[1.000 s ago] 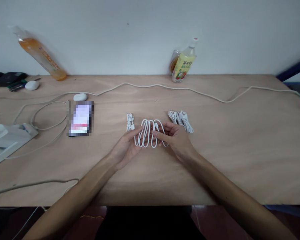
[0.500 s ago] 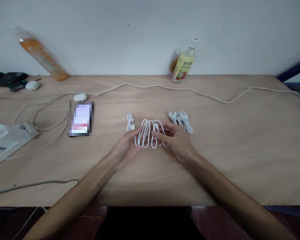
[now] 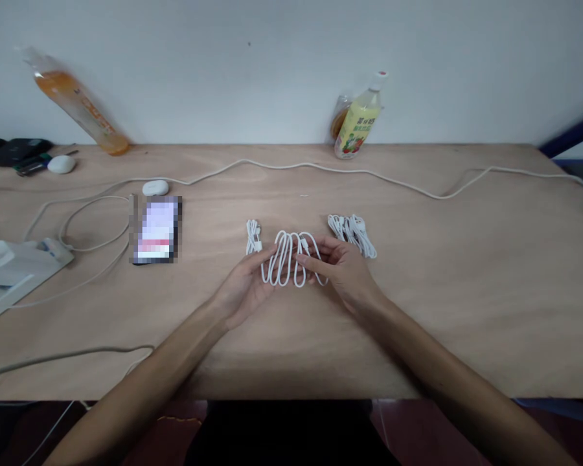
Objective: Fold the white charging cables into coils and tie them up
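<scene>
Between my hands a white charging cable lies in several long loops, with a plug end showing near the right side. My left hand is closed on the left loops, its thumb on top and fingers underneath. From the other side, my right hand grips the same cable, thumb over the right-hand loops. Just beyond my left hand lies a small folded white cable. A thicker bunch of folded white cables rests behind my right hand.
A phone and a white earbud case lie to the left. Against the wall lean an orange drink bottle and a yellow-labelled bottle. One long white cord runs across the table's back. A white holder stands far left.
</scene>
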Available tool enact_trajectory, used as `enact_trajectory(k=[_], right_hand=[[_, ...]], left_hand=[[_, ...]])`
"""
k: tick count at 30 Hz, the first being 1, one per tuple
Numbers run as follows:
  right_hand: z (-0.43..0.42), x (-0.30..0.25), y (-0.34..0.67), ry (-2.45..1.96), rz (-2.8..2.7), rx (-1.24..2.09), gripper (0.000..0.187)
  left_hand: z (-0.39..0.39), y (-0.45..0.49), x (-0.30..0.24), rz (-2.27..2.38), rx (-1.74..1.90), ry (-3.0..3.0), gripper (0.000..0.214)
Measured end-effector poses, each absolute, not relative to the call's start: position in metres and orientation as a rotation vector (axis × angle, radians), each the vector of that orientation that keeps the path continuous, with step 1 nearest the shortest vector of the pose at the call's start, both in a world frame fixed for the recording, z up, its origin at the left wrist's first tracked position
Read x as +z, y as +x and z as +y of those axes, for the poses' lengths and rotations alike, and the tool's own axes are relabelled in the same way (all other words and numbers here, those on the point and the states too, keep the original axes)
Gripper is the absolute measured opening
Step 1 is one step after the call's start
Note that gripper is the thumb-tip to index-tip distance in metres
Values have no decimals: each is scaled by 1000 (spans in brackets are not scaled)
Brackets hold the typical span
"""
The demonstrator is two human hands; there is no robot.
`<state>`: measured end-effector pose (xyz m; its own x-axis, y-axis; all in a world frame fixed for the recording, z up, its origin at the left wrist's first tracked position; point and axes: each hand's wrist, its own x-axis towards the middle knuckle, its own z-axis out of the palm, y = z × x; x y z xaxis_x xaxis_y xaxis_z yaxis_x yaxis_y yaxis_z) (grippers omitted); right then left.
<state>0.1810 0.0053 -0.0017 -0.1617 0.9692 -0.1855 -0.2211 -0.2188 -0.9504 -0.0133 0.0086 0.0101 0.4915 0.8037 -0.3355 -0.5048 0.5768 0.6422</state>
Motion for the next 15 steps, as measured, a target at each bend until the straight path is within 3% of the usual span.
enact_trajectory(k=[15], right_hand=[[4, -3, 182, -1120, -1064, 1550, 33]], left_hand=[[7, -13, 16, 719, 805, 559, 28]])
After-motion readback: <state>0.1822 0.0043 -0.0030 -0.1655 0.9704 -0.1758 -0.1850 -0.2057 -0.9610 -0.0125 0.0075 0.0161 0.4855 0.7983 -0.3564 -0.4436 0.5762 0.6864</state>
